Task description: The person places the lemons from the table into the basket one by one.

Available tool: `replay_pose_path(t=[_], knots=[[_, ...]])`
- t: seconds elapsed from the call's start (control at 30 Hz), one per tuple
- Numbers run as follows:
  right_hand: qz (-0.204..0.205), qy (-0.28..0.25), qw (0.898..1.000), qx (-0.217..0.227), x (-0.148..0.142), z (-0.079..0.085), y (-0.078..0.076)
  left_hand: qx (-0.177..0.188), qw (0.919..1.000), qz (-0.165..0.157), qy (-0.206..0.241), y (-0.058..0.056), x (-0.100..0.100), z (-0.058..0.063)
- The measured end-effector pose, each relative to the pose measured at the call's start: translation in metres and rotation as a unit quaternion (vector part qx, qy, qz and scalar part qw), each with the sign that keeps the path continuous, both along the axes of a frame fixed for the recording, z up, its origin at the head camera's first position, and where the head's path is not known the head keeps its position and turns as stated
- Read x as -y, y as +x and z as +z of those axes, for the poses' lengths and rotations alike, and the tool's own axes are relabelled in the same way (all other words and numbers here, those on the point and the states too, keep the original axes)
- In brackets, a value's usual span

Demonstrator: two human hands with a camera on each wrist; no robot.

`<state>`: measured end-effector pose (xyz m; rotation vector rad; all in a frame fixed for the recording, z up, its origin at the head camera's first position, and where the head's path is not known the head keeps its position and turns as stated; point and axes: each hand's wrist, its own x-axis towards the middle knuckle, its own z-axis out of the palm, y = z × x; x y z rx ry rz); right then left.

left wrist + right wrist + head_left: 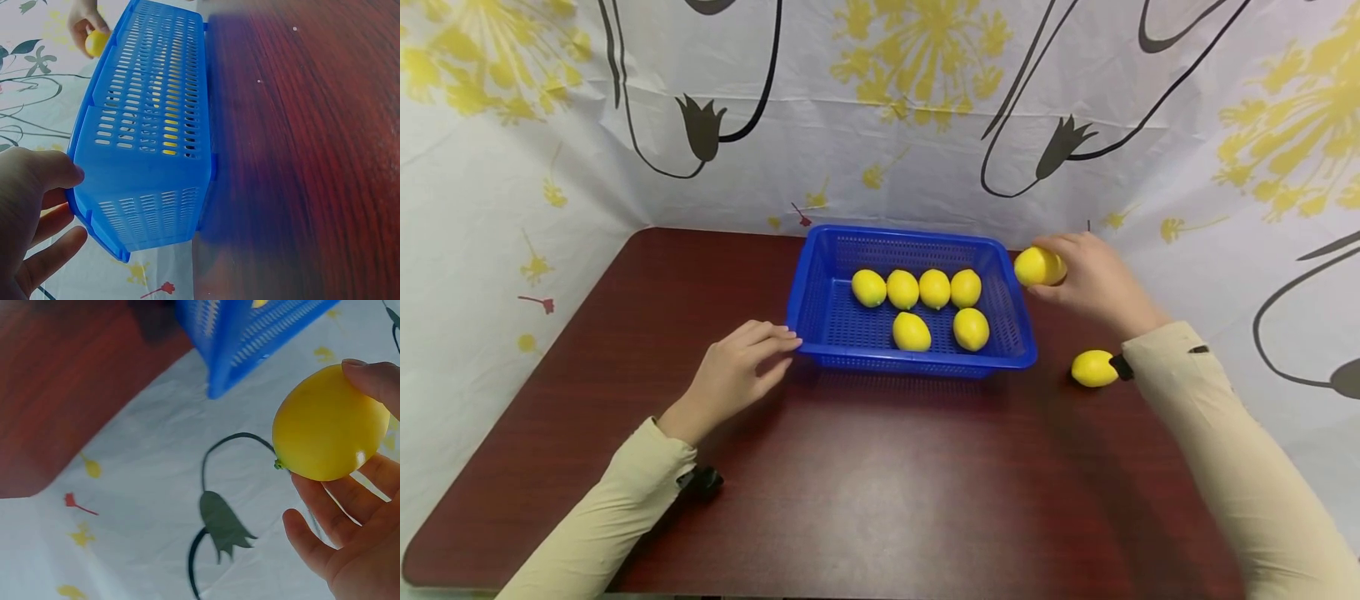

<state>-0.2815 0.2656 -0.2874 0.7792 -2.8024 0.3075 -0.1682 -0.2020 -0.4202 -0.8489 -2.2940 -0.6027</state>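
A blue plastic basket (917,360) with slotted sides stands on the dark red table, several yellow lemons (912,332) inside it. At its near left corner my left hand (733,375) pinches the rim; in the left wrist view the thumb lies on the outer side and the fingers reach behind the rim. Just beyond the basket's right end, my right hand (1097,279) holds another lemon (331,422) between thumb and fingers, raised off the table. A green stem tip shows on that lemon in the right wrist view.
One loose lemon (1093,368) lies on the table (880,483) right of the basket, close under the right wrist. Behind the table hangs a white cloth (820,158) printed with yellow and dark flowers, meeting the table's back edge.
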Motion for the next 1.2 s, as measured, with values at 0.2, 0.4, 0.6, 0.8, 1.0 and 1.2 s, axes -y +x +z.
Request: replay_pose_path(t=[0.2, 0.4, 0.6, 0.8, 1.0, 1.2], knots=[[0.017, 0.016, 1.000, -0.013, 0.019, 0.022, -0.004, -0.002, 1.0000, 0.000, 0.002, 0.000, 0.000, 0.000], [0.034, 0.034, 0.999, -0.016, 0.035, 0.037, -0.004, -0.005, 1.0000, -0.001, 0.005, -0.001, -0.001, -0.001], [0.049, 0.040, 0.998, -0.013, 0.048, 0.034, -0.008, -0.008, 0.9999, -0.001, 0.008, -0.001, -0.001, -0.002], [0.063, 0.054, 0.996, -0.012, 0.057, 0.027, -0.014, -0.008, 0.9999, 0.000, 0.007, 0.000, -0.001, -0.002], [0.065, 0.065, 0.996, -0.005, 0.066, 0.022, -0.017, -0.007, 0.9999, -0.001, 0.009, 0.000, -0.001, -0.002], [0.067, 0.070, 0.995, 0.012, 0.079, 0.022, -0.020, -0.002, 0.9999, 0.000, 0.010, -0.001, 0.000, -0.001]])
